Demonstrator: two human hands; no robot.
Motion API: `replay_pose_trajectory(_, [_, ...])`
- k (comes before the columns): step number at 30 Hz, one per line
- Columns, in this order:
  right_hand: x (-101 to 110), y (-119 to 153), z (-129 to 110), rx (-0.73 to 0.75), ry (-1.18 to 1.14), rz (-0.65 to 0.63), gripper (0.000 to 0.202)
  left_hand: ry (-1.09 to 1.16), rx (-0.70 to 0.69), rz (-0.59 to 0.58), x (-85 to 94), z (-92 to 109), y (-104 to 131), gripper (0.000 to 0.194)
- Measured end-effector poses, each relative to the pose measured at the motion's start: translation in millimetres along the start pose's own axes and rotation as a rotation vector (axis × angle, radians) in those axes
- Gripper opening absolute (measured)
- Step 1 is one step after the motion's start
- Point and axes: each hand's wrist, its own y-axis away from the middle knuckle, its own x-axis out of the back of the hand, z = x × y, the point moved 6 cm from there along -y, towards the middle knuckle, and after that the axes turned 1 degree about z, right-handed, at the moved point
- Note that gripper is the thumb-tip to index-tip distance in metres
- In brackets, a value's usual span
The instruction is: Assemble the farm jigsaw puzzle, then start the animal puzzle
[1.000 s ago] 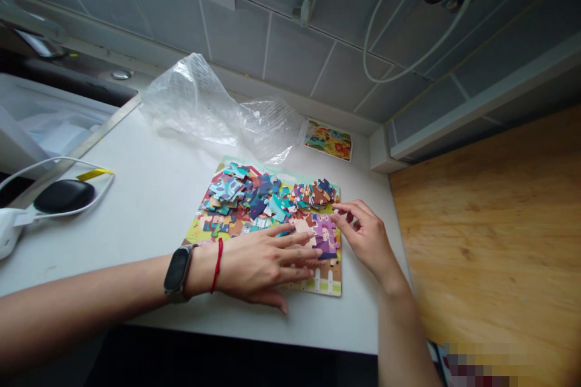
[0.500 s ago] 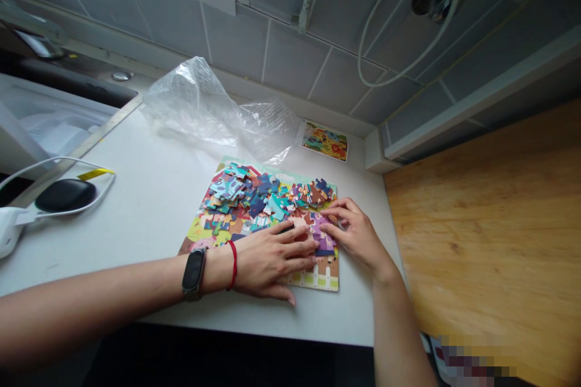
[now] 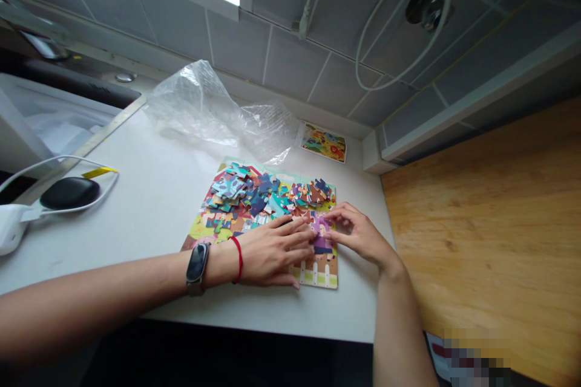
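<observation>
A colourful puzzle board (image 3: 327, 266) lies on the white counter, with a heap of loose puzzle pieces (image 3: 229, 187) over its upper part. My left hand (image 3: 276, 251), with a dark band and a red string at the wrist, lies flat across the middle of the board, fingers extended to the right. At the board's right edge, my right hand (image 3: 358, 233) has its thumb and fingers apart, their tips touching the board beside a purple figure (image 3: 322, 236). No piece shows between those fingertips.
Behind the board lie a crumpled clear plastic bag (image 3: 204, 109) and a small picture card (image 3: 324, 142). A black oval device (image 3: 70, 193) with a white cable sits at left; a wooden surface (image 3: 490, 224) is at right.
My left hand has its thumb drawn in closer and higher, near the board's lower edge. My right thumb has shifted slightly down from the other fingers. The camera view has moved slightly.
</observation>
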Motion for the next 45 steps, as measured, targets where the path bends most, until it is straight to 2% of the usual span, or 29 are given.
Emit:
replay_pose_trajectory(4, [-3.9,-2.2,-0.9,-0.002,-0.010,0.042,0.038,-0.030,0.051,0.011,-0.1,-2.9,-2.0,0.069])
replay_pose_trajectory(8, [-11.0,-3.0,4.1,-0.065,-0.033,0.046,0.042,-0.037,0.062,-0.002,1.4,-3.2,-4.4,0.064])
replay_pose_trajectory(15, [-14.4,-3.7,0.0,-0.053,0.023,0.148,0.025,0.024,-0.038,-0.038,0.7,1.9,-0.9,0.060])
replay_pose_trajectory(19, [-15.3,-4.7,-0.5,-0.043,-0.023,0.123,0.024,0.025,-0.085,-0.007,3.0,3.4,-1.0,0.064])
replay_pose_trajectory(24, [-12.9,-4.0,-0.8,-0.054,-0.032,0.111,0.026,0.005,-0.130,0.073,12.5,4.1,-4.5,0.038])
replay_pose_trajectory(27, [-13.4,-4.9,0.1,-0.041,-0.024,0.128,0.026,-0.017,-0.099,0.088,18.0,0.4,-5.8,0.025])
replay_pose_trajectory(31, [-15.1,-7.3,2.3,-0.024,0.028,0.202,0.024,-0.064,-0.048,0.111,27.9,-8.9,-4.8,0.023])
replay_pose_trajectory(33, [-16.0,-8.3,1.7,-0.013,0.063,0.250,0.023,-0.116,0.033,0.134,33.2,-19.9,-3.1,0.023])
replay_pose_trajectory(36, [-18.8,-9.5,-3.1,0.027,0.109,0.291,0.020,-0.194,0.213,0.128,35.8,-43.0,1.5,0.036])
replay_pose_trajectory(38, [-20.9,-10.1,-7.9,0.060,0.128,0.300,0.020,-0.201,0.274,0.077,32.1,-54.5,4.3,0.047])
replay_pose_trajectory(41, [-23.1,-10.1,-13.4,0.087,0.125,0.289,0.018,-0.174,0.277,0.023,26.2,-61.4,5.9,0.050])
replay_pose_trajectory(45, [-22.7,-9.4,-14.7,0.080,0.085,0.250,0.017,-0.157,0.255,0.070,28.8,-61.6,4.5,0.043])
